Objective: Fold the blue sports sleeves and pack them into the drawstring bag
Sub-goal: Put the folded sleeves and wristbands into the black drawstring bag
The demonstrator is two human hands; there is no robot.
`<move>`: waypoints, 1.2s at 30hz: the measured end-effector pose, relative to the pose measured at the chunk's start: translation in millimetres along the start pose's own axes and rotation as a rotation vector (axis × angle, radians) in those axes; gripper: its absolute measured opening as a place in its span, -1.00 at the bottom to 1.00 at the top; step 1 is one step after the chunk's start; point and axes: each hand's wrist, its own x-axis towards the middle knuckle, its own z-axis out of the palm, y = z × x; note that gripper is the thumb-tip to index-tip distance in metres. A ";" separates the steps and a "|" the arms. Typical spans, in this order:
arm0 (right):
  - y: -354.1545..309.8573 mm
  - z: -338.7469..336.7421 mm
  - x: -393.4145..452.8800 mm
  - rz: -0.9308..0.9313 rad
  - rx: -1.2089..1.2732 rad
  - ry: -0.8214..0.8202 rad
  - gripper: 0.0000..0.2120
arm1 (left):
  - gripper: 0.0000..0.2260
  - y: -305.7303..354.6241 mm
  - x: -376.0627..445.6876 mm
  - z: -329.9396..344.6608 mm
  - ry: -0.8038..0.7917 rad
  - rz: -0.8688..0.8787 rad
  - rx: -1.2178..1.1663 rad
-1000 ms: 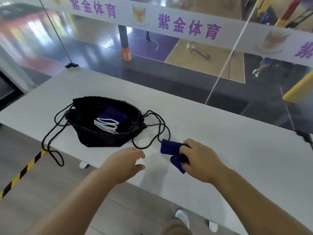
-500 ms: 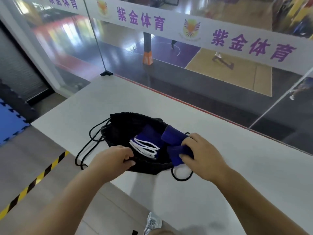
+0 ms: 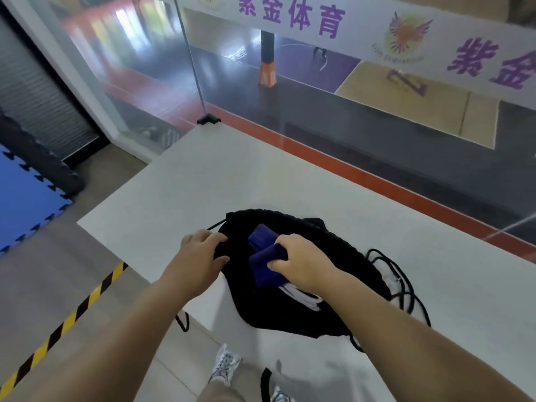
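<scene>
A black drawstring bag (image 3: 342,256) lies open on the white table (image 3: 232,175), its cords (image 3: 403,288) trailing to the right. My right hand (image 3: 301,264) grips a folded blue sleeve (image 3: 265,264) right over the bag's mouth. Under my wrist, white-striped fabric (image 3: 301,297) shows inside the bag. At the bag's left rim, my left hand (image 3: 201,253) pinches the black fabric and holds the opening apart.
A glass wall with a purple-lettered banner (image 3: 348,21) runs along the table's far edge. The table's left corner (image 3: 79,223) and near edge lie close to the bag. Below are a yellow-black floor stripe (image 3: 72,314), blue mats (image 3: 23,204) and my shoe (image 3: 224,365).
My right hand carried the folded blue sleeve leftward from the table to the bag's mouth. My left hand reached forward and took hold of the bag's rim. The view swung left.
</scene>
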 end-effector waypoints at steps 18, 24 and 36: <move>-25.7 49.4 25.5 0.387 -0.135 0.157 -0.39 | -0.52 -30.3 93.4 -10.0 -0.419 0.153 0.040; -29.7 46.0 20.7 0.515 -0.138 0.105 -0.48 | -0.77 -33.3 101.5 -7.0 -0.480 0.233 0.033; -29.0 38.9 5.1 0.550 -0.128 0.210 -0.40 | -0.86 -4.8 94.0 -33.0 -0.420 0.241 -0.193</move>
